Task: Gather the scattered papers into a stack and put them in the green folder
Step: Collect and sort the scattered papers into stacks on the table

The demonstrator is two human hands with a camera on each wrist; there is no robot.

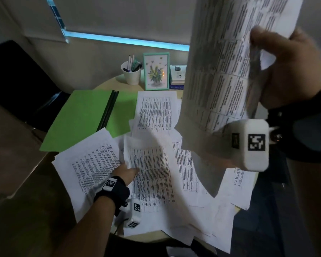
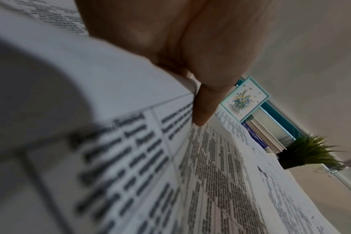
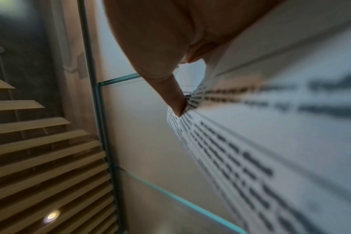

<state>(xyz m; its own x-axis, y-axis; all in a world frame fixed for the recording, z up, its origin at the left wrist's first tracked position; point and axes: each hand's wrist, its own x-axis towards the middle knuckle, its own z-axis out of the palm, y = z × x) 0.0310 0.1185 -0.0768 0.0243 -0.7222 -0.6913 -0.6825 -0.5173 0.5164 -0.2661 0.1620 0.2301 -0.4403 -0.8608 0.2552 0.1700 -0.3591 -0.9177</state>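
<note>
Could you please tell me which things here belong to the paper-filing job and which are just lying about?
Job:
held sheets
loose papers
green folder

Lying about:
pen cup
framed picture
books
plant

Left hand (image 2: 190, 47) pinches the edge of a printed sheet (image 2: 114, 158), thumb over it. More papers (image 2: 240, 182) lie beyond; framed flower picture (image 2: 244, 98), books (image 2: 270, 136), potted plant (image 2: 309, 152) far right.
</note>
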